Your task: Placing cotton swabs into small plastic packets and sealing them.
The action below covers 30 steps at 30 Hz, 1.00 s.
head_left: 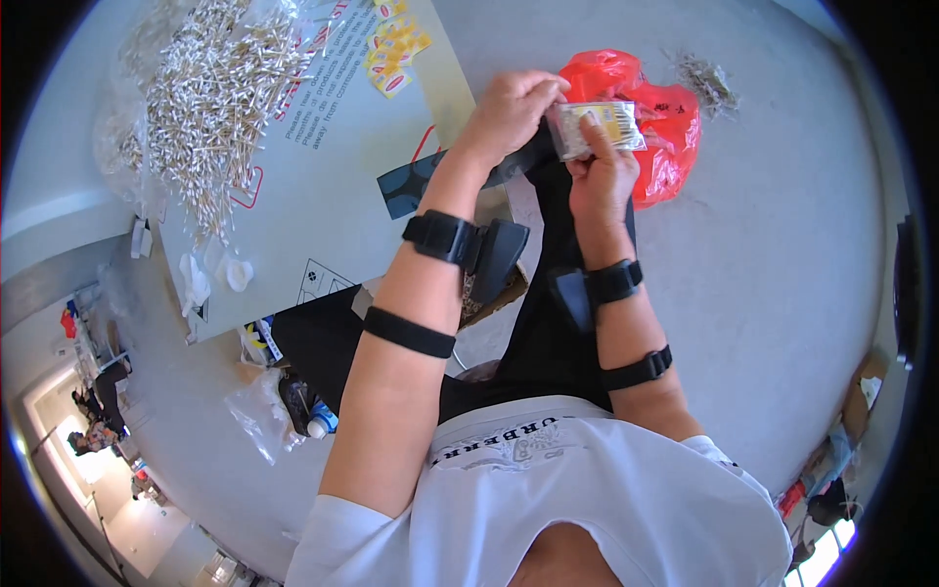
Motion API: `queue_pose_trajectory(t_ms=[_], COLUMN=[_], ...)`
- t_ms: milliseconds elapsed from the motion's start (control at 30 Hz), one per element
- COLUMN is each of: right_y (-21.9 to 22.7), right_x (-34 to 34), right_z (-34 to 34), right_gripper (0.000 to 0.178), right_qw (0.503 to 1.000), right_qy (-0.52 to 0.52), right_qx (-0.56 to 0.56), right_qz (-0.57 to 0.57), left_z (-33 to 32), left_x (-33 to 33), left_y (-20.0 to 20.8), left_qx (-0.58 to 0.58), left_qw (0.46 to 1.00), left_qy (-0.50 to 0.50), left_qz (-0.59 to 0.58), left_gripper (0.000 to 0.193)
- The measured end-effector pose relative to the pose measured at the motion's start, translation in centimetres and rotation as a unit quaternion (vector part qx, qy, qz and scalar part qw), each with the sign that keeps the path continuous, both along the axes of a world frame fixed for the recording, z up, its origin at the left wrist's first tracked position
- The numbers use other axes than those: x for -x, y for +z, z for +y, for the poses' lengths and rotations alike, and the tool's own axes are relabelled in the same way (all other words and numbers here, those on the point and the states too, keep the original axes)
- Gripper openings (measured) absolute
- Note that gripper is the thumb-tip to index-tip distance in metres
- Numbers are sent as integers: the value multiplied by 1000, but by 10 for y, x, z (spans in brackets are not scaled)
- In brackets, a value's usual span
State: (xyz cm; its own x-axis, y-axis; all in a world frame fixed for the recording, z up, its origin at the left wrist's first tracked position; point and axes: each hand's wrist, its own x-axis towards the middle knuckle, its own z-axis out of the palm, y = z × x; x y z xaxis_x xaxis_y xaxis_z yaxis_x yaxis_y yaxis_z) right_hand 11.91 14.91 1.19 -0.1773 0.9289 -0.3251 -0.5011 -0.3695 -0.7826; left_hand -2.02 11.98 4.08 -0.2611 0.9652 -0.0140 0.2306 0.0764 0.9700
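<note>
A small clear plastic packet of cotton swabs (571,134) with a yellow-and-white label is up in front of me, beyond the table's right edge. My right hand (602,181) grips it from below, thumb pressed flat on its face. At the packet's upper left corner, my left hand (514,108) has its fingers pinched together on the plastic edge; the fingertips are partly hidden. Just behind the packet lies a red plastic bag (670,152). On the table, a big heap of loose cotton swabs (210,108) spills out of clear plastic, and several yellow label cards (396,54) lie near the far edge.
The pale table (323,215) stands to my left, with a dark patterned strip (403,188) at its right edge. An open carton (504,298) sits between my legs. More swabs (709,83) lie on the floor beyond the red bag. A blue-and-white bottle (321,421) is by the table.
</note>
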Motion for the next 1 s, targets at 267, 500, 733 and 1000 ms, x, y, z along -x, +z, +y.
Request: queue_pose_trajectory(t_ms=[267, 500, 733, 1000], right_y=[14, 24, 28, 8], right_x=[-22, -2, 18, 26], right_z=[-14, -68, -93, -87], right_gripper=[12, 15, 16, 25], right_qw=[797, 727, 716, 715], right_qy=[335, 409, 446, 488], right_qx=[437, 508, 527, 496], right_qz=[248, 212, 108, 64], left_z=[-83, -164, -204, -201], left_x=[-4, -19, -19, -10], left_y=[41, 63, 54, 29], left_qx=[-116, -149, -141, -114], left_qw=[988, 940, 939, 942], left_qy=[-37, 40, 120, 146], left_qz=[99, 303, 290, 281], left_gripper=[40, 26, 17, 8])
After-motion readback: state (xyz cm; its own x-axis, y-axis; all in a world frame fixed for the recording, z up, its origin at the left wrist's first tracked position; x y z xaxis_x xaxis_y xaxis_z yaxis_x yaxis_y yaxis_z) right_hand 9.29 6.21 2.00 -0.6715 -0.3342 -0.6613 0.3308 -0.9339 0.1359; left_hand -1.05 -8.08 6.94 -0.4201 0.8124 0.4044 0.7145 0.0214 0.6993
